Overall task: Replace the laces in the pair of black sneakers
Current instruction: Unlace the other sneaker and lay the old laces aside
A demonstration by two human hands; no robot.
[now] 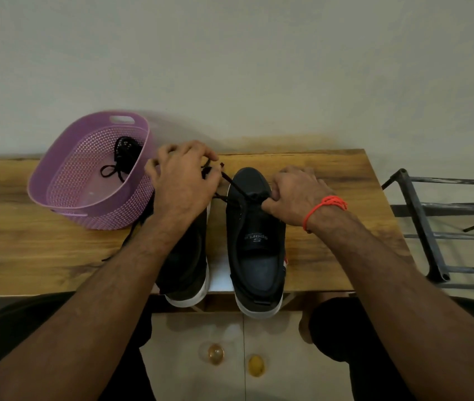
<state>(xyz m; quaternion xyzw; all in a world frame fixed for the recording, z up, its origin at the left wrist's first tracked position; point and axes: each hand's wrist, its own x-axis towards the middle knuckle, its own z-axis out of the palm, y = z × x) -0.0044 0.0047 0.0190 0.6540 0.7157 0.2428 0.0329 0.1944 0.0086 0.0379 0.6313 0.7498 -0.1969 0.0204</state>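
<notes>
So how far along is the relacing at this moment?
Early. A bundle of laces already lies in the purple basket. In hand: the left hand pinches a lace end while the right hand steadies the right sneaker, threaded only near the toe. Left: its remaining eyelets; the left sneaker is mostly hidden.

Two sneakers stand side by side on the tabletop (331,250), heels over its near edge: the left sneaker (185,264) under the left forearm, the right sneaker (254,253) just beside it. A basket (65,192) sits left of them near the far edge, with a bundle of laces (123,157) inside. A metal rack (426,224) stands right of the tabletop, off its edge
</notes>
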